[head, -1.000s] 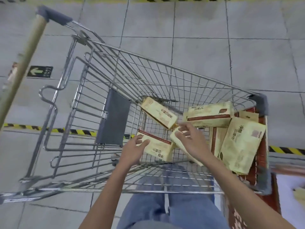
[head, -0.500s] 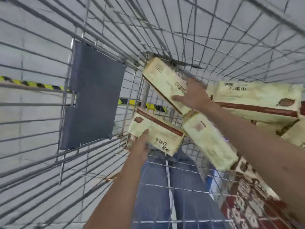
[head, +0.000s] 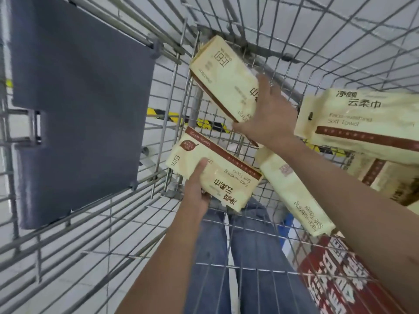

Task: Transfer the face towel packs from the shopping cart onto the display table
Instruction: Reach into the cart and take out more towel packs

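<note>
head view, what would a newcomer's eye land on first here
Two bare hands reach deep into the wire shopping cart: the left hand holds the lower pack at centre, and the right hand holds the upper pack, which is tilted near the far corner. More cream face towel packs pile up at the right. A large grey panel fills the left side.
</note>
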{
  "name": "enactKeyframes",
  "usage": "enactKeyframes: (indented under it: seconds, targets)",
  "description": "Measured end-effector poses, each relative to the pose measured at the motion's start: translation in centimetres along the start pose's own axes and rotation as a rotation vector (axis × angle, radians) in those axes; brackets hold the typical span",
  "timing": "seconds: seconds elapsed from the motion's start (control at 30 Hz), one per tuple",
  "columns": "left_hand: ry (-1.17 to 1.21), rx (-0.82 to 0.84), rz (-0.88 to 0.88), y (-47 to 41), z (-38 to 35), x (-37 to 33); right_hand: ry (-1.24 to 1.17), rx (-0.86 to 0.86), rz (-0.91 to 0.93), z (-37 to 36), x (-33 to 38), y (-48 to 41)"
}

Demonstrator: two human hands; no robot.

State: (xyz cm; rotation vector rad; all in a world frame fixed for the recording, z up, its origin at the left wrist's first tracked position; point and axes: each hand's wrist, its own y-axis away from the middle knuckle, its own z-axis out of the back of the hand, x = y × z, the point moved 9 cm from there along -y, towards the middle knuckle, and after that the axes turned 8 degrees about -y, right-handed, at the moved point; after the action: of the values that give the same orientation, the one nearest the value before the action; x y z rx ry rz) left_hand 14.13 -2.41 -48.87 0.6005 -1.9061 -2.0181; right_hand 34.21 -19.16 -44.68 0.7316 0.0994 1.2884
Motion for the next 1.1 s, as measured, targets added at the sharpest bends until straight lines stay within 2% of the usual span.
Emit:
enactKeyframes:
  seconds: [0.23, 0.4, 0.47, 0.6, 0.7, 0.83, 0.93, 1.1]
  targets:
    - [-0.032, 0.01, -0.026, 2.0, -0.5, -0.9, -0.132, 0.084, -0.023, 1.4, -0.7, 0.9]
    - [-0.055, 0.008, -0.024, 5.6, 0.4, -2.7, -0.4, 0.099, -0.097, 5.7, -2.1, 3.5]
    - [-0.042, 0.031, -0.048, 7.4, 0.3, -3.7, -0.498, 0.097, -0.114, 7.8, -2.5, 5.0]
    - [-0.051, 0.108, -0.13, 11.3, -0.3, -5.5, -0.538, 0.127, -0.048, 11.0, -2.2, 9.2]
    - [-0.114, 0.143, -0.213, 14.5, -0.7, -6.5, -0.612, 0.108, -0.075, 12.6, -3.3, 12.7]
    - [-0.178, 0.174, -0.3, 18.5, -0.3, -7.1, -0.862, 0.033, -0.224, 14.1, -5.9, 18.1]
    - [-0.176, 0.203, -0.322, 20.8, 0.4, -7.0, -1.068, 0.048, -0.323, 14.3, -7.1, 21.9]
    - [-0.147, 0.265, -0.335, 24.4, 1.6, -6.6, -1.378, -0.058, -0.378, 15.1, -7.7, 28.1]
